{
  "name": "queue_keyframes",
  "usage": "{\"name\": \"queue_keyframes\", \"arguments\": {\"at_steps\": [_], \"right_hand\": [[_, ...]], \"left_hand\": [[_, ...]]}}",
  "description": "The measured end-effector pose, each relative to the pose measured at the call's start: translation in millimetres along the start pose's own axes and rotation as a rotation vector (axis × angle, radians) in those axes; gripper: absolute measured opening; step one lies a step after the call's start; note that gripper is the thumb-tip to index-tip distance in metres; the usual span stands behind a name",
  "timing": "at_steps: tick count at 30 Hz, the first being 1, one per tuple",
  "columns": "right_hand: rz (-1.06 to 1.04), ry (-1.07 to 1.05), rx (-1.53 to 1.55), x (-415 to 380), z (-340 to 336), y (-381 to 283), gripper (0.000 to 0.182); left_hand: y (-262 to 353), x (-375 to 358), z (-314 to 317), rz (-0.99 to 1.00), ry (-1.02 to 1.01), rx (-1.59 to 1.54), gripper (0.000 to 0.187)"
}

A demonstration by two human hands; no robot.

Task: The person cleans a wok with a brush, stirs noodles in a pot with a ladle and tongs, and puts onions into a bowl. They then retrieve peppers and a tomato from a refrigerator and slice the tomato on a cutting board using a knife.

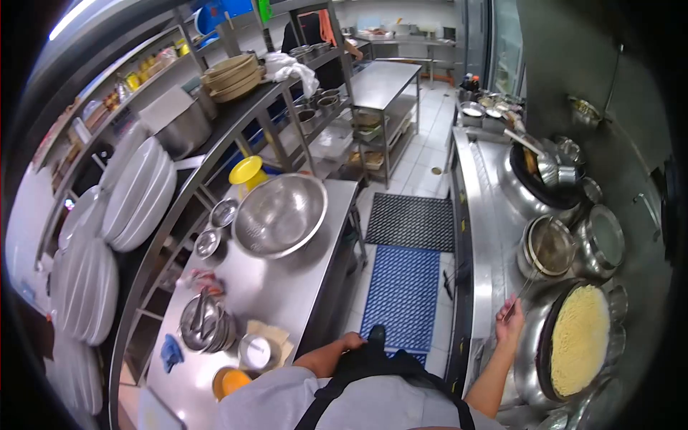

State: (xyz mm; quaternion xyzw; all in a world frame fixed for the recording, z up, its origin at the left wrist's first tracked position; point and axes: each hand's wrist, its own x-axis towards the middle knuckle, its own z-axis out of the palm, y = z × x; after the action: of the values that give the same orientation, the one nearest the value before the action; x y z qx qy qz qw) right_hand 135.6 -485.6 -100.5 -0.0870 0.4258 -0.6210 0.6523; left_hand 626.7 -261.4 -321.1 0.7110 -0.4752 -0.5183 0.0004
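My right hand (509,320) is closed around the thin handle of a round mesh strainer (552,246). The strainer's bowl rests over a metal pot on the stove counter. Just right of that hand, a large wok (546,358) holds a pale yellow, bubbly-looking mass (582,337) that fills most of it. Low in front of my body, my left hand (351,341) hangs against the black apron (373,364). Its fingers are too small and partly hidden to make out.
On the left steel table (287,287) stand a big metal bowl (280,215), stacked small bowls (206,322), a white-filled container (255,352) and an orange-filled bowl (231,381). A second wok (534,188) sits farther along the stove. Mats (401,294) line the aisle; another person (315,32) stands behind the shelves.
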Motion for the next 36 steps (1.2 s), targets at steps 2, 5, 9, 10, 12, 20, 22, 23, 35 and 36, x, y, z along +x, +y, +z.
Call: {"name": "queue_keyframes", "arguments": {"at_steps": [2,5,9,10,12,20,22,23,35,36], "right_hand": [[-0.026,0.053,-0.035,-7,20,-1,0.024],[-0.196,0.114,-0.149,-37,51,-7,0.021],[-0.356,0.24,-0.367,-49,47,-19,0.019],[-0.397,0.314,-0.423,-46,41,-28,0.019],[-0.548,0.458,-0.404,-55,60,-52,0.005],[-1.003,0.933,-1.035,39,57,-220,0.028],[-1.135,1.059,-1.14,89,34,-257,0.036],[-1.07,1.096,-1.172,94,47,-278,0.037],[-0.952,0.688,-0.711,129,119,-255,0.012],[-0.807,0.608,-0.586,108,131,-201,0.017]], "left_hand": [[16,26,-39,-0.176,-0.024,0.021,0.057],[23,66,-86,-0.222,-0.074,0.029,0.056],[26,115,-130,0.102,-0.04,0.486,0.052],[28,131,-135,0.031,-0.059,0.349,0.051],[28,160,-137,-0.114,-0.16,0.179,0.05],[99,199,-173,0.396,-0.162,0.491,0.042],[128,211,-178,0.461,-0.13,0.586,0.041],[140,209,-200,0.353,-0.14,0.641,0.041],[215,251,-263,0.361,-0.199,0.321,0.028],[212,267,-266,0.385,-0.223,0.36,0.028]]}}
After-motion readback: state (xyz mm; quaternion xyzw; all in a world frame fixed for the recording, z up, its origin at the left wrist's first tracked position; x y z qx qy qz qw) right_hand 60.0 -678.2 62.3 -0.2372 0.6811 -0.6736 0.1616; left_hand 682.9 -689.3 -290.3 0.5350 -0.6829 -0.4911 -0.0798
